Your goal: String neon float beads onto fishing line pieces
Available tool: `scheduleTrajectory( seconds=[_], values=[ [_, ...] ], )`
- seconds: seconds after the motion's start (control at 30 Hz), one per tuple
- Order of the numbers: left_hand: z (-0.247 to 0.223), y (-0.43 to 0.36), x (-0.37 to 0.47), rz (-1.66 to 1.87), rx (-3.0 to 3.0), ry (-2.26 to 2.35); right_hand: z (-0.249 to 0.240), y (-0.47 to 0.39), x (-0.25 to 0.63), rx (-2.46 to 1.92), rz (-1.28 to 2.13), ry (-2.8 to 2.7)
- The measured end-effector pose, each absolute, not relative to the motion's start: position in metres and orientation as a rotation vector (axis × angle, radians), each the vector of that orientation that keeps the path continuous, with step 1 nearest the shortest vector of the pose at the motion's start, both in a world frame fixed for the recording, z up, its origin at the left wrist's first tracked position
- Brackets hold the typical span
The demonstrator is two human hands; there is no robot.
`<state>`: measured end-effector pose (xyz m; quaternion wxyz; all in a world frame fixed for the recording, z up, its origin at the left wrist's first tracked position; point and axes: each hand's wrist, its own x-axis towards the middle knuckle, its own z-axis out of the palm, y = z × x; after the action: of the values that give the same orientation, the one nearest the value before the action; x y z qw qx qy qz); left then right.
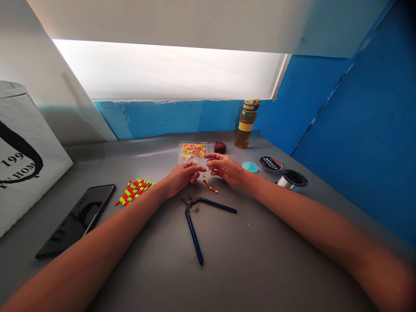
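My left hand and my right hand meet fingertip to fingertip just above the grey table. Thumb and fingers are brought together on both; whatever thin thing they pinch is too small to make out. A short row of red and yellow-green beads lies below the fingertips, with a small yellow-green bead close under them. Beyond the hands is a clear bag of loose beads. Nearer to me lie pliers with dark blue handles spread apart. Beside my left wrist rests a woven red and yellow-green bead piece.
A phone and a white printed bag are on the left. At the back stand a dark red ball of cord and a bottle. To the right are a turquoise disc, a round black-labelled case and a spool.
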<state>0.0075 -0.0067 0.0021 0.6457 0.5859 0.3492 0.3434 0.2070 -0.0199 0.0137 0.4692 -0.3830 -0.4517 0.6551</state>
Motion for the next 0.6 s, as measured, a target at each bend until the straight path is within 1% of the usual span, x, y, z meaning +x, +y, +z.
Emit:
scheduleTrajectory(
  seconds=[0.4,0.6],
  values=[
    [0.0000,-0.0048,0.0064,0.767,1.317,0.761,0.0086,-0.0139,0.2128,-0.856,1.584,-1.071],
    [0.0010,-0.0056,0.0069,0.747,1.293,0.760,0.0052,-0.0102,0.2132,-0.885,1.529,-1.064]
  ],
)
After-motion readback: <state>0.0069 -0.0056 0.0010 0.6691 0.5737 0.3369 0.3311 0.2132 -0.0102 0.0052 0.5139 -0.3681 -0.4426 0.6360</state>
